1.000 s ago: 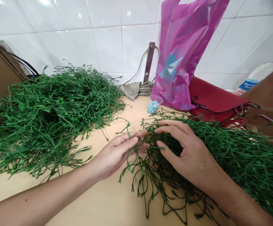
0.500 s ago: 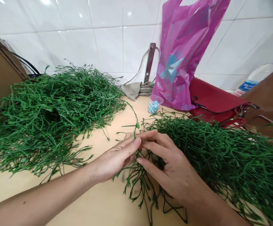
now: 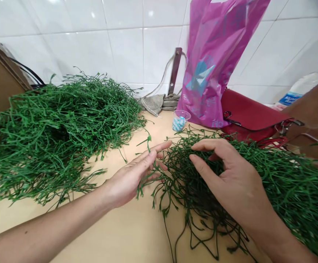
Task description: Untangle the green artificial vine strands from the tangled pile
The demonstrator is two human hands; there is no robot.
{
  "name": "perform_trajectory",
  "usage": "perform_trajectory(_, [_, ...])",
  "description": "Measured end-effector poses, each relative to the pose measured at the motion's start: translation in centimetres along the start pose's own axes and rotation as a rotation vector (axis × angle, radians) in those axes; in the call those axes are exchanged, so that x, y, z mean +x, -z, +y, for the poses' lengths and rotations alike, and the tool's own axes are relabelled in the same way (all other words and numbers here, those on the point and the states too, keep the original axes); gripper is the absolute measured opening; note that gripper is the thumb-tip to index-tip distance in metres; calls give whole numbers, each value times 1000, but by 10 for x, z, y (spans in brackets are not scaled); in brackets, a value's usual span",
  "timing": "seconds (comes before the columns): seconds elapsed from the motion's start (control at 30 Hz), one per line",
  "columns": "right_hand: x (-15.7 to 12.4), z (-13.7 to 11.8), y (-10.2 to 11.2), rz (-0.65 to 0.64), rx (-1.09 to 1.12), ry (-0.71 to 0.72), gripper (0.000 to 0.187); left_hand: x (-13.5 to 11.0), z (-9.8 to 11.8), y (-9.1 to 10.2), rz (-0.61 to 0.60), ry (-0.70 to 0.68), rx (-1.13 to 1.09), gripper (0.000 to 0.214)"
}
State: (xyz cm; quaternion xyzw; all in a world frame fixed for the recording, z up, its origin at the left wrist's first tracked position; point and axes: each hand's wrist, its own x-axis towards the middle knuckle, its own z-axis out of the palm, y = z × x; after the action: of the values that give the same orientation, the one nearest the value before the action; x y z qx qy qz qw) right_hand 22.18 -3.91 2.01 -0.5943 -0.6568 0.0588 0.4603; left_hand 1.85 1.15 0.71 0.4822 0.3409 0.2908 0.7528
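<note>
Between the thumb and fingers of my left hand [image 3: 137,173] is a thin green plastic stem [image 3: 149,140], its upper end curving up past my thumb. Part of the stem below the thumb is hidden by the hand. My right hand [image 3: 230,179] hovers over the right-hand pile of green plastic stems [image 3: 290,186], thumb and index finger apart with nothing visible between them. Thin branching strands from that pile spread over the tabletop [image 3: 131,233] near my left fingertips. At the left lies another big pile of green stems [image 3: 65,124].
Behind the piles stand a small clear cup [image 3: 179,122] with blue-and-white pieces, a purple plastic bag [image 3: 211,73] and a red bag [image 3: 254,113]. A grey cloth [image 3: 153,104] and metal bracket [image 3: 175,71] are by the tiled wall. Cardboard [image 3: 2,76] borders the left.
My right hand has moved away from my left hand, to the right over the pile. The left hand, still pinching the stem, has shifted slightly left and up.
</note>
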Motion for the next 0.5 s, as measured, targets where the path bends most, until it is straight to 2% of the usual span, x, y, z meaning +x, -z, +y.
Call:
perform_trajectory(0.1, [-7, -13, -9, -139, 64, 40, 7, -1, -4, -3, -53, -31, 16, 46])
perform_trajectory(0.17, [-12, -21, -17, -234, 126, 14, 7, -3, -7, -5, -105, -56, 17, 44])
perform_trajectory(0.33, [-15, -24, -22, -334, 312, -212, 11, -4, -8, -6, -166, -51, -8, 47])
perform_trajectory(0.43, [-9, -18, -15, -367, 450, -358, 13, -2, -8, -4, -133, -51, -43, 43])
perform_trajectory(0.5, [-5, -15, -11, -387, 557, -421, 15, 1, -8, -4, -114, -107, 30, 35])
